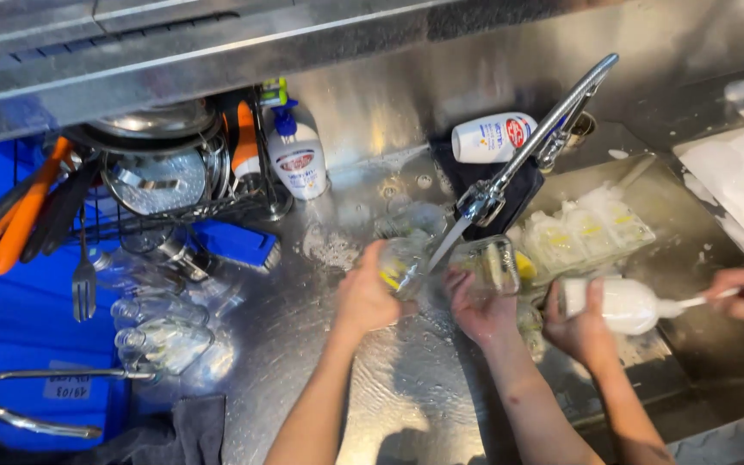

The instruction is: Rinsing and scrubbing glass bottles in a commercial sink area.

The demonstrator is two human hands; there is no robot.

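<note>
**Rinsing glasses under the tap**

Our left hand is wrapped around a clear drinking glass, our right hand around a clear glass jar, both beneath the chrome swivel faucet stream. Best tilt the mouths toward the water. Glass contents blur; a co-worker's hands scrub a white bottle alongside.

A kitchen washing-up area: steel sink, running tap, dish rack of pans.
</note>
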